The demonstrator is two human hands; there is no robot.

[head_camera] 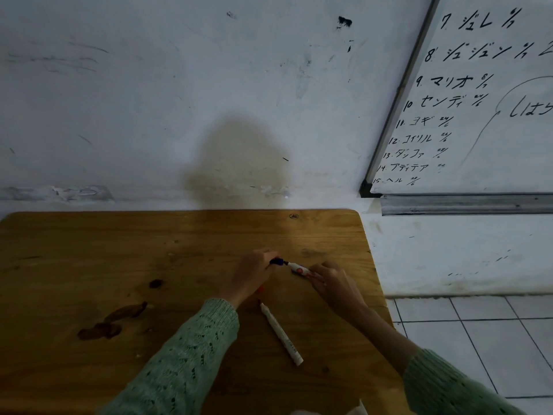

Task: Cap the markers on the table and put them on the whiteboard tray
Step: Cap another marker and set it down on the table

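My left hand (253, 274) pinches a dark blue cap (276, 261) just above the wooden table (119, 250). My right hand (332, 283) holds a white marker (299, 268) by its rear, its dark tip pointing left and almost touching the cap. A second white marker (281, 333) lies uncapped on the table below my hands, its red tip pointing up toward my left wrist. A small red thing (260, 290), perhaps its cap, peeks out under my left hand. The metal whiteboard tray (466, 205) runs along the wall at the right.
The whiteboard (484, 100) covered in black writing hangs at the upper right above the tray. The table's right edge ends short of the tray, with white floor tiles (478, 339) beyond it. A scuffed white wall (209, 85) stands behind the table. Dark stains mark the table's left side.
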